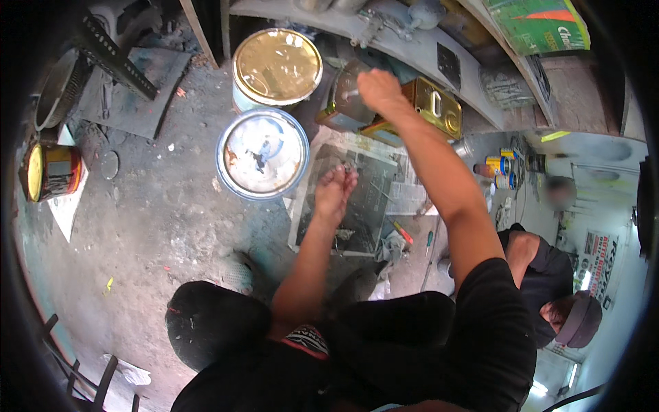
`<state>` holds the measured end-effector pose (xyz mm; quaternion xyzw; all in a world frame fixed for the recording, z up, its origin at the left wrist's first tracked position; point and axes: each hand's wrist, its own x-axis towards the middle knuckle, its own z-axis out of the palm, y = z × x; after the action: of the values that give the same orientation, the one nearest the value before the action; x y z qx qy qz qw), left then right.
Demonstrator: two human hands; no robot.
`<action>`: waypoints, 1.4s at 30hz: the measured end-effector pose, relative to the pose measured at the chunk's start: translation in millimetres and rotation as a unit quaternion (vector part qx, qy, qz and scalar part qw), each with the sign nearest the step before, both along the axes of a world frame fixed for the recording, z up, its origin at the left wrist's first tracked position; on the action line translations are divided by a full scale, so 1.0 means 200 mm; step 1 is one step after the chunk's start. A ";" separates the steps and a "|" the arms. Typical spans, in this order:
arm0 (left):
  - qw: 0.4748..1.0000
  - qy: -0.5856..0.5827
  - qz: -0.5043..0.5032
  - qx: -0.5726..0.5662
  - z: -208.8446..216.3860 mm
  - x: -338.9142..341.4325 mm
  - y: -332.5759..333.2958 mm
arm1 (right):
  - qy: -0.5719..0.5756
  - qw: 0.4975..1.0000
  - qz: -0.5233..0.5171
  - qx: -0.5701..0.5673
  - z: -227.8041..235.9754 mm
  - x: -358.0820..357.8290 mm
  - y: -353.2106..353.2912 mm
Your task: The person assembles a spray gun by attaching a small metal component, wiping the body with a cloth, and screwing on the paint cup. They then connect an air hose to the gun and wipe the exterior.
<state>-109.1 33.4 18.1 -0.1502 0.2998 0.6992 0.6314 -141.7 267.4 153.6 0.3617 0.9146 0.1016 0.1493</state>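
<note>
My left hand (334, 193) is closed with its palm turned up, fingertips pinched around something small that I cannot make out. It is above a dark flat panel (364, 199) laid on newspaper (410, 199). Farther off, my right hand (381, 93) is a fist beside the upper edge of a dark rectangular tin (345, 101); whatever it grips is hidden. A gold rectangular can (439, 106) stands to the right of that tin. Left of my hands are a pail with a blue-rimmed white lid (264, 152) and a gold-lidded pail (278, 65).
A red-handled screwdriver (403, 232), a green-handled screwdriver (430, 240) and a grey rag (393, 246) lie near my knees. Shelving (467, 82) borders the far side. A co-worker in a cap (549, 288) sits at right. At far left stands a red-and-yellow can (58, 172).
</note>
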 end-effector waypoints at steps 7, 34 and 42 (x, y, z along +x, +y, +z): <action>0.998 -0.062 0.023 0.019 0.04 -0.13 -0.08 | 0.069 0.986 -0.054 -0.140 0.32 0.52 -0.61; 0.996 0.079 0.020 -0.047 -0.06 -0.02 -0.14 | 0.351 0.906 -0.145 -0.189 -0.38 1.12 -0.95; 0.994 0.106 0.003 0.017 -0.02 -0.09 -0.13 | 0.367 0.900 -0.142 -0.187 -0.44 1.17 -0.97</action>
<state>-126.1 7.4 14.9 -0.0653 0.3529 0.7181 0.5962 93.0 72.5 65.3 0.4651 0.8454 -0.2339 -0.1194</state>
